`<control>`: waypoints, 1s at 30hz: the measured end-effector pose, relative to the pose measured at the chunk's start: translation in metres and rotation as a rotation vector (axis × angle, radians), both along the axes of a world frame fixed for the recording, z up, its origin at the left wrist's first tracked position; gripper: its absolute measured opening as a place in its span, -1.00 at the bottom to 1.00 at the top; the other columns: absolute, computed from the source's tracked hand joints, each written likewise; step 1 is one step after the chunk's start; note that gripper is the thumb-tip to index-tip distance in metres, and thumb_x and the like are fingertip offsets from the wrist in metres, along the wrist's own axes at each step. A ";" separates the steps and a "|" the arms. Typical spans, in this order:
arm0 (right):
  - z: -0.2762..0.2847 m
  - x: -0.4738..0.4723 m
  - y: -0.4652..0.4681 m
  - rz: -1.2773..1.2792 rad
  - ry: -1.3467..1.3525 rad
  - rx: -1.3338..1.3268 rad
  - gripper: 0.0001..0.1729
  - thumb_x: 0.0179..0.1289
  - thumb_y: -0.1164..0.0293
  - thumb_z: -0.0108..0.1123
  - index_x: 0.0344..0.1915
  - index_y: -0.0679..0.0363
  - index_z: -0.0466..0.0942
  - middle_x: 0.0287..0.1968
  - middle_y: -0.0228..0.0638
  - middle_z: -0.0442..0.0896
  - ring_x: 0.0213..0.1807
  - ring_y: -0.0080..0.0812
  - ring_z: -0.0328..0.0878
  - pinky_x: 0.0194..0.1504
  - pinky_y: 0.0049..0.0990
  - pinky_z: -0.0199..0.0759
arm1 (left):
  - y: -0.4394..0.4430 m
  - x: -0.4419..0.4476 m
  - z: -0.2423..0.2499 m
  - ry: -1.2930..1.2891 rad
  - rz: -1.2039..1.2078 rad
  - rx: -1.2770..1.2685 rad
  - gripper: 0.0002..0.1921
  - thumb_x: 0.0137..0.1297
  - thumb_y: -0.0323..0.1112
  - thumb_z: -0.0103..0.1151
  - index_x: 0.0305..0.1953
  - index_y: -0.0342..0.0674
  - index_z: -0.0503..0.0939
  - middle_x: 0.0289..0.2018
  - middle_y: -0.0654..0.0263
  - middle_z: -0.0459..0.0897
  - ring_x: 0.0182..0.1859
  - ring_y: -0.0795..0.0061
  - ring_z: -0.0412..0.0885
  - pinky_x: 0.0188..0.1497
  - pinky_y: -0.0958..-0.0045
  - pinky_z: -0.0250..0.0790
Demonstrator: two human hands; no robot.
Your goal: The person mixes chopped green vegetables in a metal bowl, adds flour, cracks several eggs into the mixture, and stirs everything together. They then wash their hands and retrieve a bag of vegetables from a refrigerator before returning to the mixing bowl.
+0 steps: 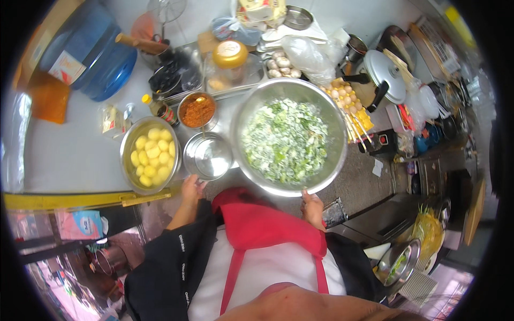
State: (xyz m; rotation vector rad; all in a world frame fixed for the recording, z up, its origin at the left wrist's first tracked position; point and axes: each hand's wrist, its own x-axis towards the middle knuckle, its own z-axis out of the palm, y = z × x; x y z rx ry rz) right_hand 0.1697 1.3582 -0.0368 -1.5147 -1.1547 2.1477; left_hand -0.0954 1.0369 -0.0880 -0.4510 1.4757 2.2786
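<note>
My right hand (312, 208) grips the near rim of a large steel bowl (340, 136), which holds chopped green leaves (285, 140) coated in white powder. My left hand (192, 188) is at the near edge of a small steel pot (209, 156), its fingers closed at what looks like the handle. Inside that pot the shiny metal shows; whether it has liquid in it I cannot tell. Left of it sits a steel basin (123, 160) of peeled potatoes (153, 151) in water. Behind the pot, a steel container holds a reddish-brown seasoning (197, 111) with a spoon in it.
A bottle with a yellow cap (158, 108) stands behind the potatoes. Along the back are a gold-lidded jar (229, 56), garlic bulbs (283, 64) and plastic bags. Eggs in a yellow tray (347, 96), with chopsticks over it, lie right of the large bowl, near a pressure cooker (385, 76).
</note>
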 end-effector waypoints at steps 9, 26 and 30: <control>0.008 -0.012 0.028 0.556 0.029 0.158 -0.77 0.32 0.28 0.21 -0.29 0.24 0.64 -0.51 -0.44 0.61 -0.58 -0.58 0.35 -0.49 -0.52 0.24 | -0.007 0.003 -0.024 0.151 -0.047 -0.094 -0.67 0.03 -0.48 0.41 -0.13 -0.22 0.58 -0.25 0.23 0.56 -0.20 0.30 0.54 -0.19 0.33 0.40; -0.015 -0.088 0.346 0.366 -0.651 1.429 -0.34 0.03 0.17 0.36 0.06 0.35 0.46 0.03 0.01 0.46 0.13 0.07 0.30 0.19 -0.18 0.28 | 0.207 0.014 0.167 1.407 -0.280 -1.076 -0.68 0.03 -0.58 0.15 -0.14 -0.23 0.41 -0.12 0.17 0.37 -0.11 0.27 0.38 -0.12 0.38 0.29; -0.015 -0.096 0.379 0.580 -0.692 1.276 -0.19 -0.12 0.03 0.48 0.03 0.39 0.48 0.08 -0.03 0.43 0.14 -0.04 0.27 0.19 -0.24 0.26 | 0.417 0.003 0.190 1.758 -0.531 -0.857 -0.68 0.01 -0.54 0.22 -0.12 -0.24 0.54 -0.14 0.06 0.53 -0.04 0.02 0.50 0.06 0.15 0.37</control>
